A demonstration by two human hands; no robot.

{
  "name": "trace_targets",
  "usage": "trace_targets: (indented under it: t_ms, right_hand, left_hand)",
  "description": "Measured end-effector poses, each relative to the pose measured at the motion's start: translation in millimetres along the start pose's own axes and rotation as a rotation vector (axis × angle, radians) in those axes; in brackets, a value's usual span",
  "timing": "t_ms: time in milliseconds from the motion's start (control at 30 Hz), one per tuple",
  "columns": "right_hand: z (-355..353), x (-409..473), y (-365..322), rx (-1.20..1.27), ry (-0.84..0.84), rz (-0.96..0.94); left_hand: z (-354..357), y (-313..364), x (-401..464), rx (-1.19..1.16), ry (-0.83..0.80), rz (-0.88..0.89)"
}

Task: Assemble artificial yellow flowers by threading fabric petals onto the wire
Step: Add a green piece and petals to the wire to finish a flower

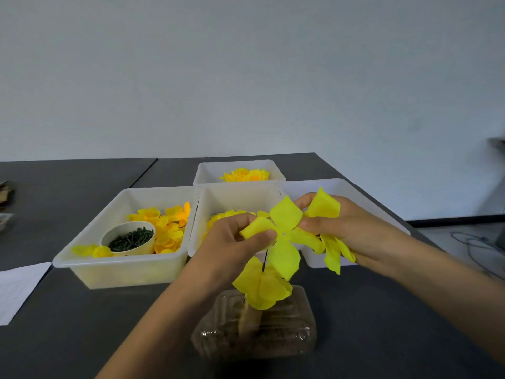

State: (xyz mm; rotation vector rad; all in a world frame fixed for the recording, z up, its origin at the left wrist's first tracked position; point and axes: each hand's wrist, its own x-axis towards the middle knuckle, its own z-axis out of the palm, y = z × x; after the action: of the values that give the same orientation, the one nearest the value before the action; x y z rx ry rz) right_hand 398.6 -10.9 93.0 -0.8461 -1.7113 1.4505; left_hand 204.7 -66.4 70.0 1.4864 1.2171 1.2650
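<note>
Petal piece (284, 233) pinched by left hand (235, 239) and right hand (352, 228) above wire (264, 260); centre hole best aligned over wire tip; lowered straight, fabric kept taut.

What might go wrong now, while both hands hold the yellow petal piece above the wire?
1. The petal piece hangs over the thin wire; its small centre hole may miss the tip, which could pierce the fabric.
2. The right hand also holds spare petals; some may slip out.
3. Pressing down could tip the clear base.
</note>
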Motion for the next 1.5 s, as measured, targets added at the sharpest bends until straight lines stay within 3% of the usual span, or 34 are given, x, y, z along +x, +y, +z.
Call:
trace_targets:
  t_ms: [167, 333, 400, 467, 567, 600, 667, 767, 867, 1067, 1200, 1367, 1433, 1500]
  right_hand:
    - [-20.9, -2.7, 22.7, -0.156, 0.101, 0.035]
    - [-40.8, -14.2, 79.0, -0.536, -0.043, 0.340]
    - [-49.7, -15.6, 88.7, -0.791, -0.050, 0.418]
    - [-56.1, -17.8, 86.2, -0.885, -0.144, 0.541]
    - [-60.2, -19.1, 75.5, -0.985, -0.122, 0.506]
    - [-58.6, -18.2, 71.3, -0.957, -0.026, 0.421]
    - [-48.5, -16.5, 58.7, -0.645, 0.132, 0.329]
    - [-23.3, -17.9, 36.5, 0.023, -0.092, 0.418]
    - [-1.4, -22.5, 23.8, 0.311, -0.297, 0.494]
    - [18.9, -21.5, 8.4, 0.404, -0.319, 0.364]
    - [23.3, -14.0, 5.9, 0.450, -0.220, 0.274]
    - [19.9, 3.8, 13.5, 0.053, 0.018, 0.145]
    - [18.1, 10.5, 16.9, -0.086, 0.065, 0.114]
    - [16.1, 15.8, 20.7, -0.180, 0.082, 0.083]
  left_hand:
    - [-8.4, -1.4, -4.6, 0.038, 0.052, 0.065]
    - [-14.1, -5.9, -3.6, 0.117, 0.145, 0.142]
    - [-12.2, -8.0, -3.1, 0.124, 0.158, 0.155]
    - [-10.6, -11.0, -2.3, 0.132, 0.170, 0.156]
    - [-9.2, -13.6, -1.9, 0.118, 0.185, 0.185]
    - [-8.5, -13.3, -2.3, 0.118, 0.191, 0.208]
    - [-4.0, -11.0, -3.0, 0.128, 0.205, 0.265]
    - [6.1, -5.4, -3.4, 0.172, 0.229, 0.372]
    - [12.6, -0.9, -4.6, 0.161, 0.238, 0.487]
    - [4.7, -0.8, -3.7, 0.041, 0.310, 0.565]
    - [-0.7, -3.6, -5.3, 0.053, 0.305, 0.554]
    - [-7.2, -15.7, 0.7, -0.164, 0.291, 0.214]
    - [-10.3, -18.6, 5.8, -0.296, 0.206, 0.035]
    - [-11.9, -22.0, 9.9, -0.286, 0.179, -0.061]
